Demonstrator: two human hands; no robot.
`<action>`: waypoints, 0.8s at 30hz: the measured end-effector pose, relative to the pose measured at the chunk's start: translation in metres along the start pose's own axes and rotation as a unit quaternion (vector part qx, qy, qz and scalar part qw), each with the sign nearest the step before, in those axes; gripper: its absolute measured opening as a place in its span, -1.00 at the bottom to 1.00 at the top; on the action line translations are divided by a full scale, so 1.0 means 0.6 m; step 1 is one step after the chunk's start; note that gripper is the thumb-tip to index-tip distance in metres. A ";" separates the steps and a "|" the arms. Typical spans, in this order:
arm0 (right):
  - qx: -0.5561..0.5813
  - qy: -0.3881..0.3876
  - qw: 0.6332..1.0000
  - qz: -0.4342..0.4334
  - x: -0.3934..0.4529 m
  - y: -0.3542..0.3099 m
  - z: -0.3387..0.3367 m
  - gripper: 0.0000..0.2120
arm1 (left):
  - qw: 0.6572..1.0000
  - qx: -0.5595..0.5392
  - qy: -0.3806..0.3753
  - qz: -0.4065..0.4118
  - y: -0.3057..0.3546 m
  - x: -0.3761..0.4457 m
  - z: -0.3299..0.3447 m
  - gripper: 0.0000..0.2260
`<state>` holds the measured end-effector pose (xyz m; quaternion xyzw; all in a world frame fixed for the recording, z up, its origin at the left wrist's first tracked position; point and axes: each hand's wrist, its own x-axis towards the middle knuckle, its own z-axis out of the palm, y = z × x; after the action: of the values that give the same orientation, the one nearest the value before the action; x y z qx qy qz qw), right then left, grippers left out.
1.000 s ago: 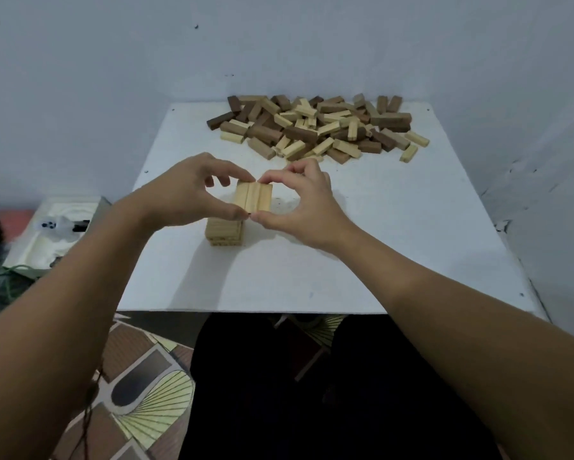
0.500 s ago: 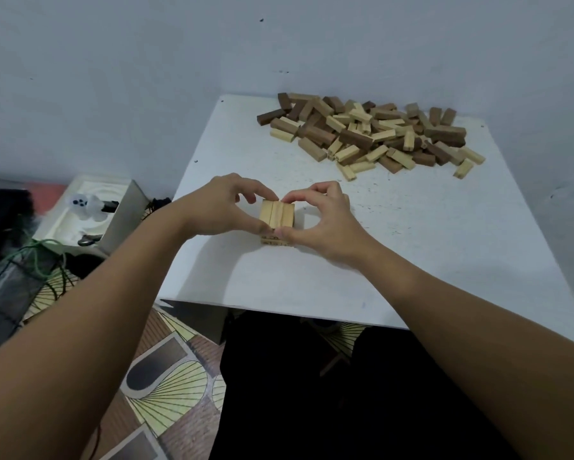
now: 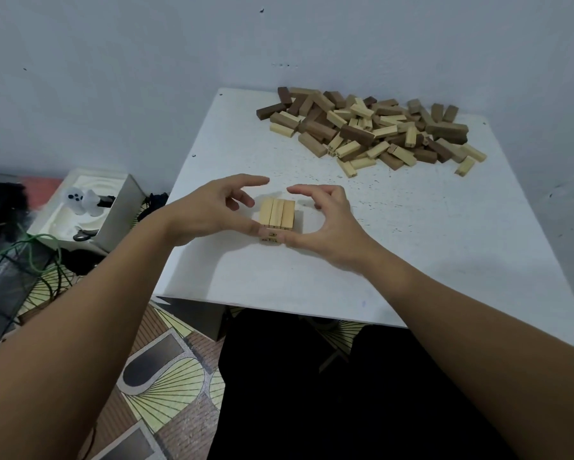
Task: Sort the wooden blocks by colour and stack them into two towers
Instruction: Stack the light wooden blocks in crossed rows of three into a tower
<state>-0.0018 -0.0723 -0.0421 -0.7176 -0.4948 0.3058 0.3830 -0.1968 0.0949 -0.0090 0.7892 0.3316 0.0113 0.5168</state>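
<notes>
My left hand (image 3: 209, 210) and right hand (image 3: 325, 220) cup the light tower (image 3: 276, 217), fingers loose. Only my thumbs touch its near face.

Soft, even, cool light fills the view — no glare on the white surface (image 3: 411, 244). Faint shadows spread below the forearms. Wide-angle bending curves the edges, and the picture looks slightly soft throughout.

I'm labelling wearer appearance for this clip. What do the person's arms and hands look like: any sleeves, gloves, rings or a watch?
Both forearms are bare right to the frame's edges, with no sleeve showing. The left hand and right hand wear no gloves, and no ring, watch or bracelet is visible on either.
</notes>
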 end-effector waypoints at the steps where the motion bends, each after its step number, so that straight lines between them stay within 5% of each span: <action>1: 0.004 0.000 1.000 0.000 -0.002 0.002 -0.001 -0.24 | 1.000 -0.013 -0.006 -0.003 -0.004 -0.002 -0.001 -0.22; 16: 0.020 -0.002 1.000 -0.005 0.011 0.019 0.004 -0.43 | 0.999 -0.046 -0.009 0.013 -0.017 0.005 0.003 -0.43; 24: 0.023 0.001 1.000 -0.003 0.014 0.020 0.006 -0.46 | 0.999 -0.052 -0.008 0.009 -0.015 0.004 0.006 -0.37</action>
<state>0.0038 -0.0663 -0.0546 -0.7076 -0.4895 0.3153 0.4003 -0.1980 0.0954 -0.0189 0.7640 0.3193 0.0267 0.5601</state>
